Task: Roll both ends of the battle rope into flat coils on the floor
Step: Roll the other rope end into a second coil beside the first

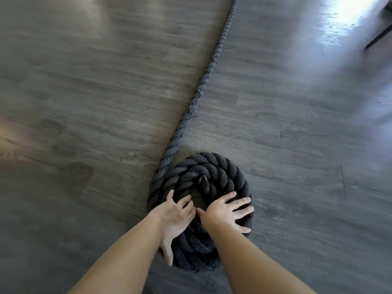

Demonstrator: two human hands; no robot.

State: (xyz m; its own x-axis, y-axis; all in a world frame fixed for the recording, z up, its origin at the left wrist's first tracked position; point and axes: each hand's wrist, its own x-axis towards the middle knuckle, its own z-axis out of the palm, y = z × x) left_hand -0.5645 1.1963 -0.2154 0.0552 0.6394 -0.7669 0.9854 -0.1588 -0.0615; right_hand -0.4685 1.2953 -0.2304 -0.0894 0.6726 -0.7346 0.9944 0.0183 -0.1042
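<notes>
My left hand lies spread, pressing the coil on the floor; my right hand likewise. Judged: first end mid-roll. Next: turn the coil, feeding in the loose rope.

Both hands (left, right) rest on the coil; rope trails ahead across the floor.

Setting: indoor room, home or small exercise space; which of the two cannot be told. Evidence: grey wood-grain plank floor with visible board joints; thick black twisted battle rope lying across it; slim dark furniture leg at upper right; bright daylight glare on the boards.
</notes>
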